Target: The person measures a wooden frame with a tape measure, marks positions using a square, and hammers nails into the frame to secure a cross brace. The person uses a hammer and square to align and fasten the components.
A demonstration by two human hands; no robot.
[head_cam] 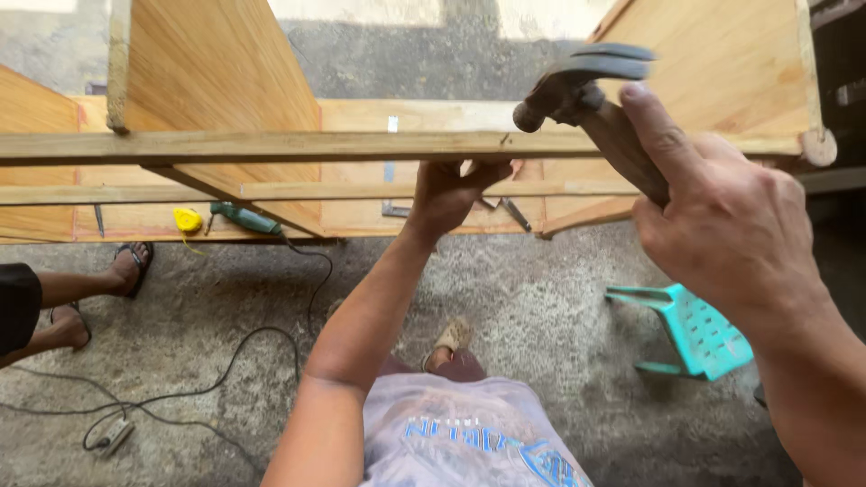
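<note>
My right hand (722,225) grips a claw hammer (577,90) by its wooden handle, thumb along the shaft. The hammer's head hovers just above the top edge of a long wooden rail (271,144) of a plywood cabinet frame. My left hand (451,194) reaches under that rail and holds it from below, fingers curled around its underside right beneath the hammer head. Upright plywood panels (207,63) rise at left and right behind the rail.
A green power drill (245,218) and a yellow tape measure (188,219) lie on the lower board. A black cable (225,361) runs over the concrete floor. A turquoise plastic stool (699,332) lies at right. Another person's sandalled feet (99,289) are at left.
</note>
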